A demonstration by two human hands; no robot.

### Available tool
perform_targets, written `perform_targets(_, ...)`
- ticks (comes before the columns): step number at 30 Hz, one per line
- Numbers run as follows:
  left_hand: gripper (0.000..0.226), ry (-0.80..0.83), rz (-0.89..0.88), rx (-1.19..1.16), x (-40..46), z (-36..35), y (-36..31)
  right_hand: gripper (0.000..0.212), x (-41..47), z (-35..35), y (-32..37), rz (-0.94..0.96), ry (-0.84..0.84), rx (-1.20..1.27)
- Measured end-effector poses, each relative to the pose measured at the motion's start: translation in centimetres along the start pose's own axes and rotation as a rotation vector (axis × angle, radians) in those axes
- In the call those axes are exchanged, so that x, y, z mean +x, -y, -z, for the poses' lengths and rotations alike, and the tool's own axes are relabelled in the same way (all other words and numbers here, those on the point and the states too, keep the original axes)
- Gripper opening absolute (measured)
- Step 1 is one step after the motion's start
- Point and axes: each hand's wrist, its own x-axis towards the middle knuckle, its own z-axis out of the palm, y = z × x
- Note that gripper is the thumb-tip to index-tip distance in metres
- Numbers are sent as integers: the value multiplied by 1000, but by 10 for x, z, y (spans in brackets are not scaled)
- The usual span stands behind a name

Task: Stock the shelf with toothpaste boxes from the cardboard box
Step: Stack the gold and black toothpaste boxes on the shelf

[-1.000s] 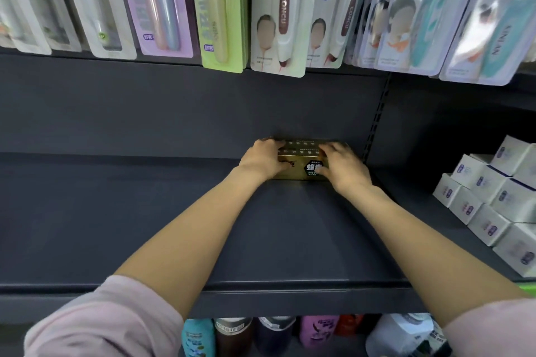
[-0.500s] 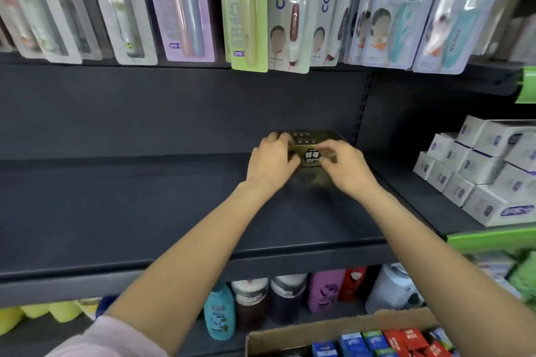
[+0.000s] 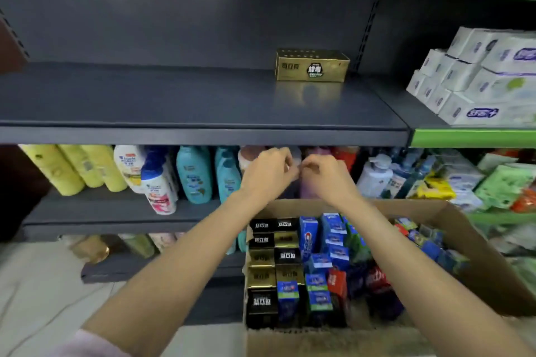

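Note:
A gold toothpaste box (image 3: 312, 69) lies alone at the back right of the dark grey shelf (image 3: 203, 113). Below, an open cardboard box (image 3: 475, 243) holds several toothpaste boxes (image 3: 301, 266) standing on end, in gold, black, blue and red. My left hand (image 3: 266, 174) and my right hand (image 3: 327, 177) hover side by side above the far edge of the cardboard box, under the shelf's front lip. Both hands hold nothing, with fingers loosely curled.
White boxes (image 3: 475, 75) are stacked on the neighbouring shelf with a green edge at the right. Lotion and shampoo bottles (image 3: 162, 177) fill the lower shelf behind my hands. Green and orange packets (image 3: 499, 182) sit at the lower right. Toothbrush packs hang along the top.
Both hands let go of the gold box and dropped from the shelf to above the cardboard box. My view tilted down, and the cardboard box came into full sight.

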Motion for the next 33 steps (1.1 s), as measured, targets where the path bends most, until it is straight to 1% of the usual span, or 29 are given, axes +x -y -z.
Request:
perform_targets(2,16,152,87,43,-18,-16,16,23,-13,-24,-10,-51,79,-26)
perform_targets(4,19,249,135,96,-32,-28,31,27,-25,-44,-18,-92,147,-63)
perform_targets(7,27,355,83,326,-42,-40,45,32,-32,-65,-30,-128,229,-131)
perform_targets(11,37,473,-20,589,-40,-52,57,40,-32,-91,-46,-147,377,-126)
perform_targets(13,42,554,-59,643,-39,-59,66,40,-33,-102,-48,-121,464,-143)
perform_targets(15,52,657,-58,653,-42,-67,76,38,-37,-112,-51,-98,551,-190)
perform_targets(17,58,728,-53,670,-48,-74,84,46,-43,-121,-57,-100,608,-266)
perform_targets(19,56,736,-48,677,-51,-80,88,55,-47,-127,-62,-96,609,-321)
perform_targets(20,54,729,-44,674,-51,-81,89,55,-47,-129,-64,-83,589,-342)
perform_targets(24,44,693,-24,652,-52,-86,91,49,-39,-134,-65,5,540,-473)
perform_targets(28,37,662,-11,697,-53,-92,91,42,-28,-134,-55,98,618,-672)
perform_targets(30,30,639,-51,779,-52,-92,87,41,-24,-134,-46,129,641,-735)
perform_targets(33,27,600,-162,857,-52,-92,79,53,-21,-139,-41,156,637,-766)
